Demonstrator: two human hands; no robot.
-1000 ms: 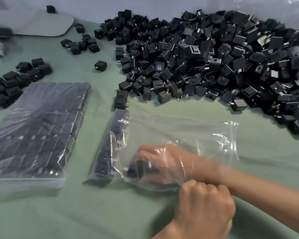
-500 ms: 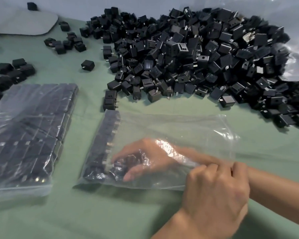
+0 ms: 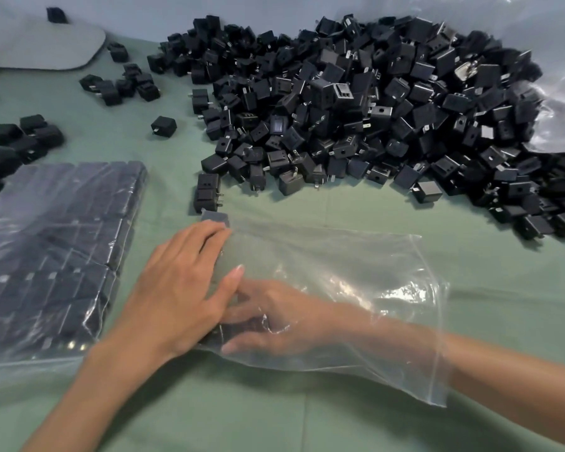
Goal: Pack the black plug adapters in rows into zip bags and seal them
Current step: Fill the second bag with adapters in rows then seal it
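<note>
Head view: row (image 3: 214,220), 12-to-6, lies 9 o'clock of straight, empty right fingers (image 3: 242,313) in bag (image 3: 356,272), flat left hand (image 3: 177,288) atop

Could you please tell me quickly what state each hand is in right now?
Left hand: open, pressing flat on the zip bag over the adapter row.
Right hand: open inside the bag, fingers straight against that row, gripping nothing visible.

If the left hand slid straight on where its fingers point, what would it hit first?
The left hand would likely meet the two black plastic plug adapters just beyond the clear zip bag.
</note>
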